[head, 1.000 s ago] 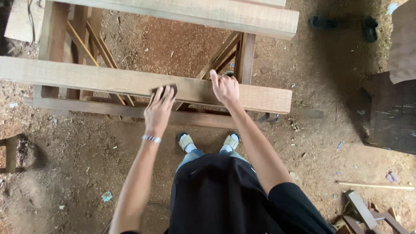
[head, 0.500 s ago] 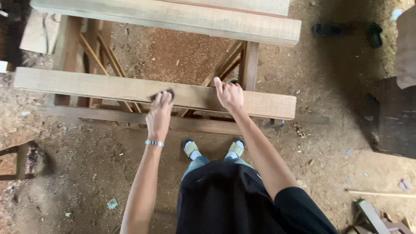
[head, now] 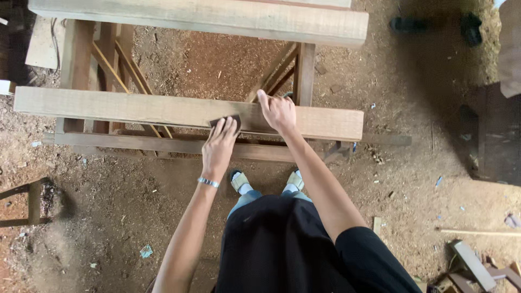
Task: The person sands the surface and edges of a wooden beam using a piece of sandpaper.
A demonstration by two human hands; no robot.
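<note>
The left hand (head: 218, 146) presses a dark sanding sheet (head: 227, 120) flat on the wooden beam (head: 135, 108). The right hand (head: 278, 111) lies open, steadying it. Rough wood could give splinters.

Pale tan beam (head: 135, 108) – dark sandpaper (head: 230, 120) (silver bracelet (head: 208, 182)), reddish-brown dirt floor (head: 108, 217).

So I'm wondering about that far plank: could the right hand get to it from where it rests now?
Probably yes. The right hand lies on the near plank; only an open gap separates it from the far plank, though some leaning forward seems needed.
</note>
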